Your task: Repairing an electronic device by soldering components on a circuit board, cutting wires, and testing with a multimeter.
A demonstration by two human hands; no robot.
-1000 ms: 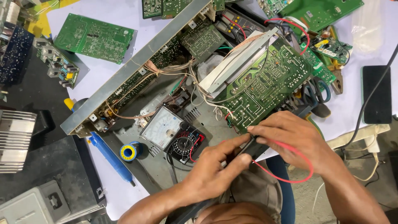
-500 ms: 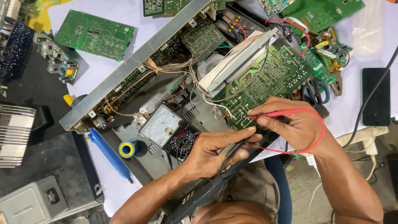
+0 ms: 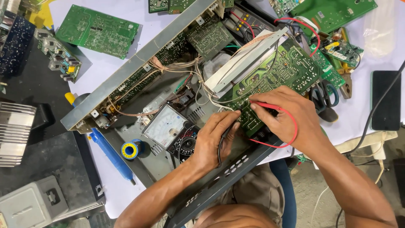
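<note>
Right at the centre, one large green circuit board [image 3: 276, 76] lies tilted in the opened metal chassis [image 3: 139, 59]. Two probes touch its near edge: the right hand [image 3: 291, 116] pinches a red probe [image 3: 265, 105], its red lead looping around the hand, and the left hand [image 3: 213, 141] pinches a black probe [image 3: 230, 126]. One analogue multimeter [image 3: 173, 131] sits just left of the left hand. Farther out lie one solder spool [image 3: 129, 150], one blue-handled tool [image 3: 110, 154], one pair of scissors [image 3: 327, 99], one dark phone [image 3: 386, 99], and two loose green boards [image 3: 98, 30] [image 3: 333, 12].
</note>
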